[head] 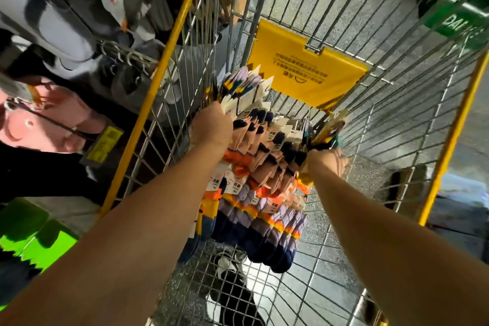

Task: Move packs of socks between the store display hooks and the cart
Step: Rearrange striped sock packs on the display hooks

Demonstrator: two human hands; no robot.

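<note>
Many packs of socks [260, 180], banded navy, lilac and orange under white header cards, hang in a fanned bundle inside the wire cart [397, 103], left hand [211, 127] and right hand [326, 164] each clenched on one end.

The green sign [460, 18] at 2 o'clock reads "PA…", cut off. Sock cards [217, 182] show "抗菌". The yellow flap's [304, 74] inverted print is illegible.

This is a shop. A wire shopping cart [344, 66] with yellow rails fills the view, and at left hang display hooks [124, 54] of packaged footwear (tags attached).
</note>
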